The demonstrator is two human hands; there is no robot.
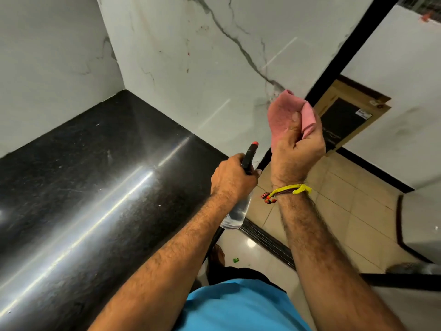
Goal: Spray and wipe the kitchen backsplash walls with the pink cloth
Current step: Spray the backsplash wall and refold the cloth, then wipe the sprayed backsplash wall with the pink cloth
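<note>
Fingers of right hand (pixel 298 149) clenched round pink cloth (pixel 285 115), bunched, held up just in front of marble backsplash wall (pixel 202 56), near its right edge w/ the black trim (pixel 338 58); can't tell if cloth touches wall. Left hand (pixel 232 177) grips spray bottle (pixel 238 211) at the neck, black nozzle w/ orange tip (pixel 254 142) aimed toward wall, clear body hanging past edge of black granite counter (pixel 95 187). Yellow thread band (pixel 291 189) on right wrist.
</note>
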